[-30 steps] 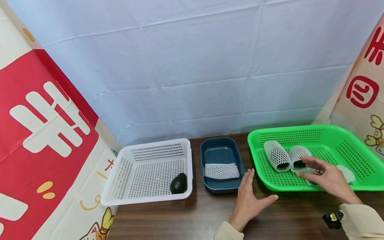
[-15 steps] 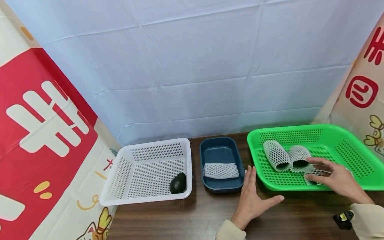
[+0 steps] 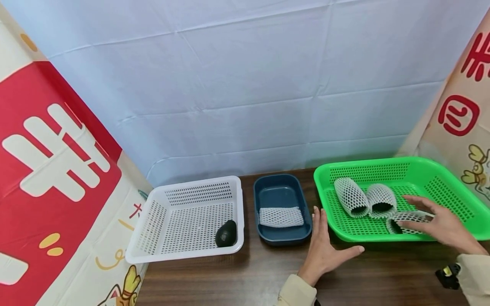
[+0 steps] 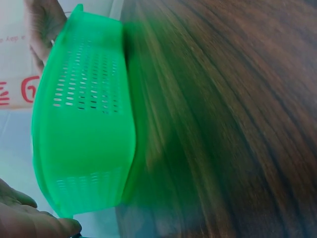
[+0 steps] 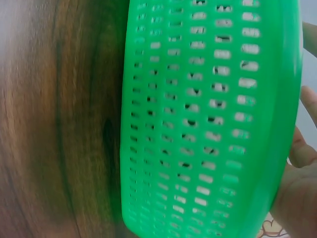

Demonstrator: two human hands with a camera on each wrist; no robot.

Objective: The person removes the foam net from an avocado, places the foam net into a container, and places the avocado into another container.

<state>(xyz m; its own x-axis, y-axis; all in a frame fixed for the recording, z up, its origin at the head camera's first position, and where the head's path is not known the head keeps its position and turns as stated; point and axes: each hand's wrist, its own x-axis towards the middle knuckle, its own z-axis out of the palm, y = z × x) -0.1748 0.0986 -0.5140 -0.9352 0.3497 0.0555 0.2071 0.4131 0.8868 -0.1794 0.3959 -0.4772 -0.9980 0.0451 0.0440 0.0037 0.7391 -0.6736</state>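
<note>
In the head view, my right hand [image 3: 444, 221] reaches over the front rim of the green basket [image 3: 421, 168]. Its fingers and thumb are spread apart around a white foam net sleeve [image 3: 409, 220], and the thumb overlaps the sleeve. Two more foam net sleeves, a left one [image 3: 350, 195] and a middle one [image 3: 380, 197], lie beside it with something dark showing at their ends. My left hand [image 3: 323, 250] holds nothing, fingers straight and thumb out, between the blue tray [image 3: 281, 180] and the green basket.
One flat-looking foam net sleeve [image 3: 281, 217] lies across the blue tray. Left of that stands a white basket [image 3: 183, 255] with a dark green avocado [image 3: 226, 233] in its front right corner. Everything sits on a brown wooden table [image 3: 214, 280], before a pale cloth backdrop [image 3: 245, 93].
My right hand has moved right, from the middle foam net sleeve to the rightmost one, uncovering the middle one. My left hand has shifted slightly right.
</note>
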